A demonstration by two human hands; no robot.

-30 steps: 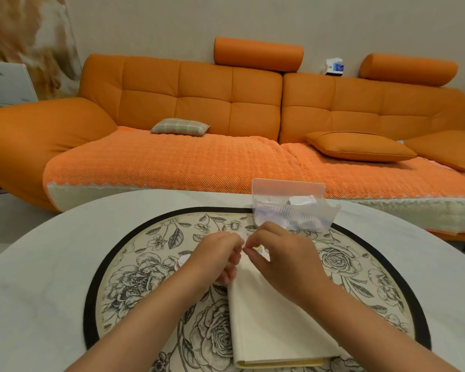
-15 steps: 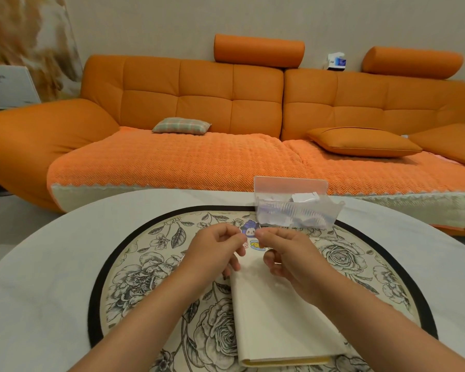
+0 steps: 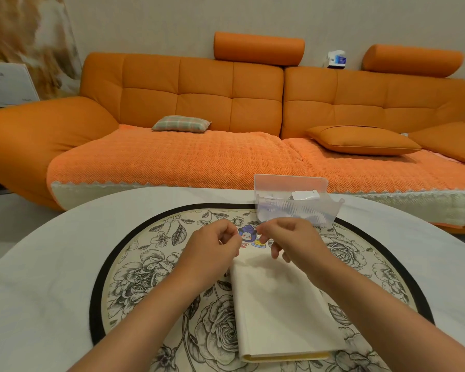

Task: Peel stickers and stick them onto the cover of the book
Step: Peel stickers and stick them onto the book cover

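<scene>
A cream-covered book (image 3: 277,307) lies closed on the floral mat, spine side toward me. Above its far end a small sticker (image 3: 248,233) of a blue-haired cartoon figure is stretched between my hands. My left hand (image 3: 212,251) pinches its left edge with curled fingers. My right hand (image 3: 289,241) pinches its right edge, the other fingers hanging loosely down. Just below the sticker, small colourful stickers (image 3: 258,244) show on the far end of the cover. Whether the held sticker touches the cover I cannot tell.
A clear plastic box (image 3: 293,202) with white sticker sheets stands just beyond my right hand. The round floral mat (image 3: 151,264) with a black rim lies on a white round table (image 3: 43,277). An orange sofa (image 3: 226,108) fills the background.
My hands were pressed together over the book's far end; they have since drawn slightly apart and risen, and the blue-haired sticker now shows between the fingertips.
</scene>
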